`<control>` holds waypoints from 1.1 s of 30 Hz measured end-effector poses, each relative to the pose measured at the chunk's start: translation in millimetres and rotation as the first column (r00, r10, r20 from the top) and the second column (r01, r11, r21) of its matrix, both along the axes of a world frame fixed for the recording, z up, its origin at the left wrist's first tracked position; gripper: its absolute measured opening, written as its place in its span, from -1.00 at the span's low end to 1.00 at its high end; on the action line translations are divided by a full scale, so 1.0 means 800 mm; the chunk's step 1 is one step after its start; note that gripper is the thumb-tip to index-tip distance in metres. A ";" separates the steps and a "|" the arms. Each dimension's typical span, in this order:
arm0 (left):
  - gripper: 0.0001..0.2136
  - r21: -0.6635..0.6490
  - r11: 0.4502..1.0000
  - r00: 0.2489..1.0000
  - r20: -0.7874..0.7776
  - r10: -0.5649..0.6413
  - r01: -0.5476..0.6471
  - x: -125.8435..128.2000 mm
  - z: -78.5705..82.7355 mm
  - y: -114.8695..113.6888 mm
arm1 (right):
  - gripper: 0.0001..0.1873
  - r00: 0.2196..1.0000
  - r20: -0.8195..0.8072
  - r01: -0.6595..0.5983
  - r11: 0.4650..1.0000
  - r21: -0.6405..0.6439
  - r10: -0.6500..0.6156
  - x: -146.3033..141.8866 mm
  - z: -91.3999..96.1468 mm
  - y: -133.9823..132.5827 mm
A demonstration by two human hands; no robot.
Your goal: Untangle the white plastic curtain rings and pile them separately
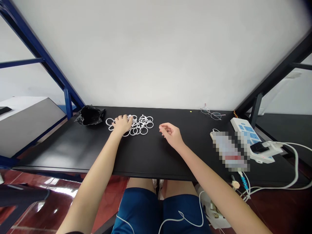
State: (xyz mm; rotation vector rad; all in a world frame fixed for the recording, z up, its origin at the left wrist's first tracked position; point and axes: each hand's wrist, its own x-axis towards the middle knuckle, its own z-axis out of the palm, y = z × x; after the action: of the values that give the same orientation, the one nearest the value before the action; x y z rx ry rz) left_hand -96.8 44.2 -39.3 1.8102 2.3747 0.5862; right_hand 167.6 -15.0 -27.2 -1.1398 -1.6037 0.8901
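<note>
My left hand [122, 124] lies palm down over a loose pile of white plastic rings [139, 124], its fingers spread. Several rings show to its right and a few at its left edge; those beneath the palm are hidden. The rings have small eyelets, like curtain rings, and many overlap. To the right of the pile, just above the black tabletop [146, 159], is my right hand [172, 135]. Its fingers curl in with the thumb near the index fingertip, and nothing shows between them. It is apart from the rings.
A crumpled black plastic bag [99, 120] stands with its mouth open at the far left. Glasses [211, 113] lie at the back right. A blurred phone [229, 152], a power strip [246, 130] and white cables [296, 162] occupy the right side. A wall rises behind the table.
</note>
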 end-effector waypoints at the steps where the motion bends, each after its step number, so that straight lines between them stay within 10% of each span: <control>1: -0.49 0.009 0.999 0.999 -0.007 -0.045 0.045 0.007 -0.001 -0.001 | -0.73 0.999 0.037 0.001 1.000 0.025 -0.002 0.000 -0.001 0.000; 10: -0.56 0.188 0.943 0.960 0.000 -0.281 0.276 0.053 0.002 -0.012 | -0.72 0.845 0.493 -0.382 0.881 0.280 0.210 -0.016 -0.008 -0.009; 16: -0.64 0.300 0.932 0.977 0.007 -0.214 0.202 0.043 0.012 -0.012 | -0.88 0.839 0.514 -0.330 0.917 0.223 0.177 -0.011 -0.013 -0.001; 20: -0.74 0.381 0.847 0.894 0.100 -0.436 0.371 0.037 0.028 -0.017 | -0.83 0.804 0.580 -0.298 0.932 0.207 0.128 -0.003 -0.008 0.000; 26: -0.79 0.078 0.654 0.608 0.302 -0.735 0.752 0.025 0.062 -0.029 | -0.82 0.860 0.506 -0.165 0.973 0.159 0.063 -0.005 -0.009 -0.003; 33: -0.82 -0.146 0.618 0.634 0.219 -0.742 0.773 0.028 0.054 -0.032 | -0.86 0.990 0.132 -0.059 0.995 0.077 0.049 -0.012 -0.019 0.003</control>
State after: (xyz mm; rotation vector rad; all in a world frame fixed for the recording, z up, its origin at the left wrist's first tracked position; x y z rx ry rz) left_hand -74.3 18.7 3.8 2.3000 1.2731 0.2832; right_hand 158.0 -12.6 -42.0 -1.1217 -1.7685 0.7921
